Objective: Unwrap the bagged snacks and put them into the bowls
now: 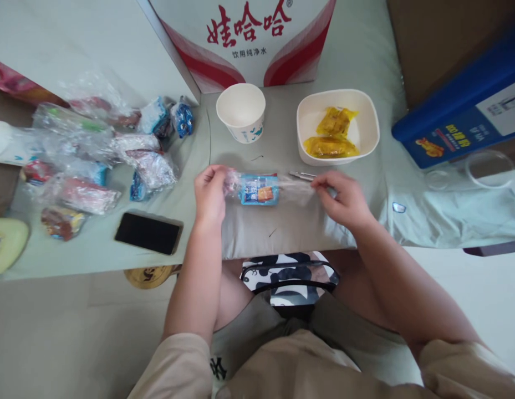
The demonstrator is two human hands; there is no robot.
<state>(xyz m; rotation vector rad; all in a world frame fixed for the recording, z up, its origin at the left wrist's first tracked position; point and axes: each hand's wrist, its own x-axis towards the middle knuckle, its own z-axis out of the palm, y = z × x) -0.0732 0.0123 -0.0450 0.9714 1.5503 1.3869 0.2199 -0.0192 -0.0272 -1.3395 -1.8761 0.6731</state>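
Forearms reach up-frame, converging; left hand (210, 191) pinches the left end of clear wrap (294, 187), right hand (339, 197) its right end, blue packet (259, 189) between, frame centre.

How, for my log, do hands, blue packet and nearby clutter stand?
Left hand and right hand pinching clear film. Blue packet between them. Metal tool close by right hand.
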